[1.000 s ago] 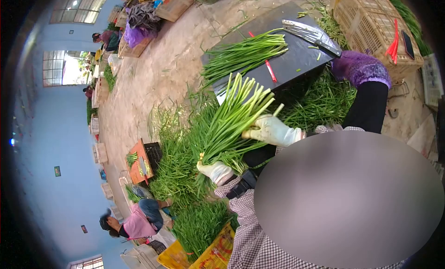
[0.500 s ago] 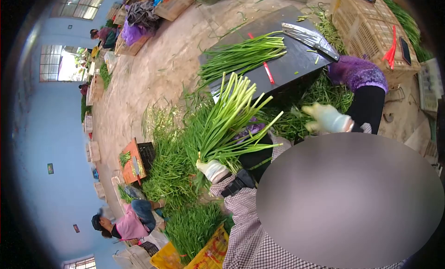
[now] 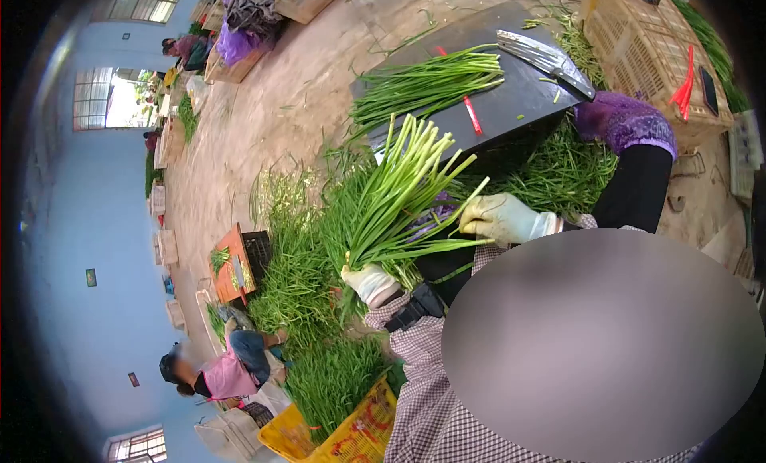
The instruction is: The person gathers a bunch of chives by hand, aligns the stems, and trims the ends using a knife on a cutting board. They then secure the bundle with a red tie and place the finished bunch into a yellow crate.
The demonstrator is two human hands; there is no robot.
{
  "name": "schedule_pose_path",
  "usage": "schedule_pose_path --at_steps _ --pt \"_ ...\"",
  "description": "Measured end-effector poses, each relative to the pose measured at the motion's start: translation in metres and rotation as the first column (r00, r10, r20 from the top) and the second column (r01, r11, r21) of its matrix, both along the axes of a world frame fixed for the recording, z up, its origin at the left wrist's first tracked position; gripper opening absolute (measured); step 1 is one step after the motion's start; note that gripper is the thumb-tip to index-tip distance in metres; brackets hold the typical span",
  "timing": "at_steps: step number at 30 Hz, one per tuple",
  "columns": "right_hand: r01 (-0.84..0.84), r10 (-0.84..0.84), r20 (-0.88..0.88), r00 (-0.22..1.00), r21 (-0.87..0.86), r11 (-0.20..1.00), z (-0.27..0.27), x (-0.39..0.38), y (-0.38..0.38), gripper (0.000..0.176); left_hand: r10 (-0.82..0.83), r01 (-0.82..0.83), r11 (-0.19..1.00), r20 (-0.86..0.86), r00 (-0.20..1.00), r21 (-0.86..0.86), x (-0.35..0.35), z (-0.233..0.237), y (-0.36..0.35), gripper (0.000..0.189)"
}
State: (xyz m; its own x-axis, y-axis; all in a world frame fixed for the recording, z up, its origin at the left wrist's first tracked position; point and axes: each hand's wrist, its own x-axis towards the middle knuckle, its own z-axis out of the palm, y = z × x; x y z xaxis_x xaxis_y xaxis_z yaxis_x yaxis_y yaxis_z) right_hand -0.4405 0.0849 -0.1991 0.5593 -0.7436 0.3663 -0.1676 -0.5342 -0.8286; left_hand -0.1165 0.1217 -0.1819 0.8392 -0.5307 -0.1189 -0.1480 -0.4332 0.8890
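Note:
My left hand [image 3: 371, 286], in a pale glove, is closed around the lower leafy part of a bunch of long green stalks [image 3: 399, 195]. Their pale cut ends fan out upward. My right hand [image 3: 511, 218], gloved too, is at the fanned side of that bunch, its fingers pinched together on a green stalk there; the fingertips are partly hidden. Beyond the bunch, a second bundle of green stalks [image 3: 431, 81] lies on a dark board [image 3: 511, 116] over a red tie [image 3: 472, 116]. A large knife [image 3: 546, 60] rests on the board's far right edge.
Loose greens [image 3: 295, 279] heap at the left, above a yellow crate [image 3: 359, 427] filled with more. A tan crate [image 3: 630, 56] on the right carries red ties [image 3: 685, 84] and a phone [image 3: 708, 92]. A person in pink [image 3: 231, 375] sits near an orange board [image 3: 234, 263].
My right hand has moved left from over the greens to the held bunch, and its fingers have closed on a stalk. My left hand keeps its hold. The view has shifted slightly.

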Motion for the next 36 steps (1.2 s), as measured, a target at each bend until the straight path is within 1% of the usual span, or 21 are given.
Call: schedule_pose_path --at_steps 1,2,3,5,7,8,11,13,15,17,19,21,23,25,27,28,29,32,34,35,36 --pt "0.049 -0.048 0.04 0.998 -0.026 0.998 -0.003 -0.005 0.001 0.017 -0.018 0.018 0.999 -0.021 1.0 0.03 0.002 -0.001 -0.001 0.037" --pt "0.078 -0.092 0.081 0.992 0.166 0.983 0.015 -0.015 0.004 0.017 -0.017 0.018 0.999 -0.024 1.0 0.031 0.003 -0.001 0.0 0.037" --pt "0.095 -0.115 0.098 0.989 0.188 0.978 0.028 -0.026 0.003 0.016 -0.049 0.027 0.993 -0.191 0.98 -0.117 0.003 0.001 0.001 0.035" --pt "0.154 -0.155 -0.011 0.988 -0.038 0.987 0.038 -0.055 0.0 0.015 -0.097 0.003 0.966 -0.35 0.932 -0.26 0.007 -0.006 0.002 0.033" --pt "0.228 -0.218 -0.238 0.947 0.015 0.974 0.02 -0.081 0.004 0.015 -0.126 0.042 0.952 -0.263 0.956 -0.302 0.019 -0.025 0.004 0.031" --pt "-0.024 -0.18 -0.679 0.711 -0.279 0.96 0.026 -0.094 0.007 0.016 -0.057 -0.005 0.974 -0.266 0.962 -0.225 0.015 -0.018 0.003 0.03" --pt "0.151 -0.299 -0.53 0.794 -0.304 0.941 0.035 -0.072 0.011 0.015 -0.092 0.073 0.984 -0.113 0.989 -0.164 0.007 -0.018 0.001 0.029" --pt "0.067 -0.298 -0.353 0.887 -0.541 0.838 0.056 -0.028 -0.002 0.013 -0.123 0.076 0.965 -0.175 0.977 -0.252 -0.001 -0.01 0.002 0.024" --pt "0.205 -0.357 -0.188 0.915 -0.546 0.812 0.063 0.02 -0.013 0.013 -0.096 0.093 0.993 -0.042 0.994 -0.071 -0.004 -0.001 -0.001 0.048" --pt "0.416 -0.444 -0.082 0.892 -0.234 0.879 0.044 0.071 -0.029 0.014 -0.182 0.051 0.9 -0.267 0.946 -0.433 0.047 -0.069 0.002 0.059" --pt "0.459 -0.496 -0.019 0.868 -0.349 0.817 0.029 0.102 -0.035 0.02 -0.178 0.169 0.967 -0.03 0.984 -0.19 0.018 -0.024 0.003 0.059" --pt "0.257 -0.267 0.08 0.96 0.117 0.959 0.043 0.107 -0.03 0.021 -0.176 0.169 0.971 -0.029 0.984 -0.17 0.011 -0.012 0.002 0.056" --pt "-0.27 0.015 0.395 0.919 0.6 0.753 0.066 0.101 -0.018 0.019 -0.135 0.131 0.959 0.002 0.991 -0.251 0.018 -0.023 0.004 0.054" --pt "-0.441 0.22 0.425 0.878 0.543 0.714 0.102 0.074 -0.003 0.019 -0.148 0.038 0.88 -0.197 0.969 -0.474 0.017 -0.032 0.005 0.052" --pt "-0.552 0.326 0.468 0.822 0.51 0.66 0.123 0.044 0.008 0.022 -0.151 0.118 0.931 -0.07 0.986 -0.346 0.027 -0.037 0.004 0.053" --pt "-0.543 0.345 0.44 0.829 0.483 0.687 0.139 0.025 0.011 0.023 -0.22 0.078 0.906 -0.307 0.926 -0.415 0.035 -0.033 0.004 0.054" --pt "-0.528 0.367 0.39 0.845 0.489 0.694 0.152 0.006 0.012 0.023 -0.218 0.074 0.907 -0.313 0.925 -0.414 0.034 -0.033 0.003 0.054" --pt "-0.425 0.234 0.392 0.89 0.522 0.74 0.15 -0.055 0.008 0.015 -0.075 0.059 0.975 -0.066 0.995 -0.215 0.019 -0.025 -0.001 0.049" --pt "-0.272 0.063 0.282 0.958 0.81 0.519 0.11 -0.09 -0.001 0.019 -0.071 0.067 0.991 -0.029 0.997 -0.119 0.01 -0.017 -0.001 0.052" --pt "-0.172 -0.003 0.204 0.979 0.834 0.524 0.075 -0.093 -0.003 0.028 -0.048 0.043 0.995 -0.048 0.998 -0.09 0.001 -0.007 0.0 0.053" --pt "0.156 0.087 -0.38 0.921 0.563 0.811 0.026 -0.099 0.005 0.034 -0.075 0.076 0.997 0.035 0.997 -0.026 -0.005 -0.001 0.0 0.048"
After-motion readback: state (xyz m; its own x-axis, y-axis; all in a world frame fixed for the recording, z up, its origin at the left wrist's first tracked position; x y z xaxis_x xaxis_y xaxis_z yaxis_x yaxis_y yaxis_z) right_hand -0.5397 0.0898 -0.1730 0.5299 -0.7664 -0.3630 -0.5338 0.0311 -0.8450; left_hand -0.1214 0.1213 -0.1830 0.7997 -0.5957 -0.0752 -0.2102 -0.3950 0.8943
